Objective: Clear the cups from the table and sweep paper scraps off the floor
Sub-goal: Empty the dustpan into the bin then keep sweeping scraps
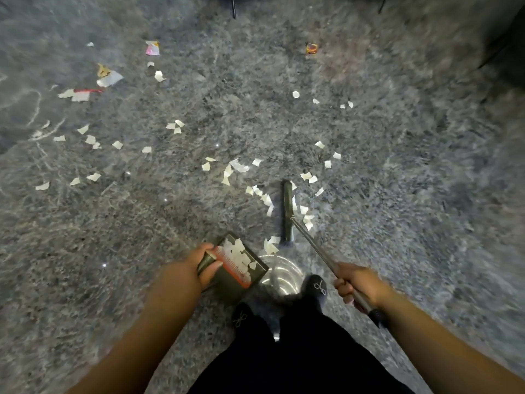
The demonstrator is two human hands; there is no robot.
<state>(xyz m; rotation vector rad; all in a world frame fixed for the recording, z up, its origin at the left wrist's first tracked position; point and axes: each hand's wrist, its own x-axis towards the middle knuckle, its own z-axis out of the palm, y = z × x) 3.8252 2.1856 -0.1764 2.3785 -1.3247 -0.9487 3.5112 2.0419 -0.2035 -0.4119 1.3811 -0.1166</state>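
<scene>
Left hand point(206, 264) around scrap-filled dustpan point(237, 275).

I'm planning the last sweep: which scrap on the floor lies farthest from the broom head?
The small white scrap at the far left, beyond the pink wrapper. It lies farther from the broom head than every other piece.

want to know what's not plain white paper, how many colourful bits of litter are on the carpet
4, as far as the blur allows: a pink wrapper far left of centre, a tan-and-white scrap below it, a red-edged strip lower left, and an orange item far right. Smaller ones may go unnoticed.
</scene>
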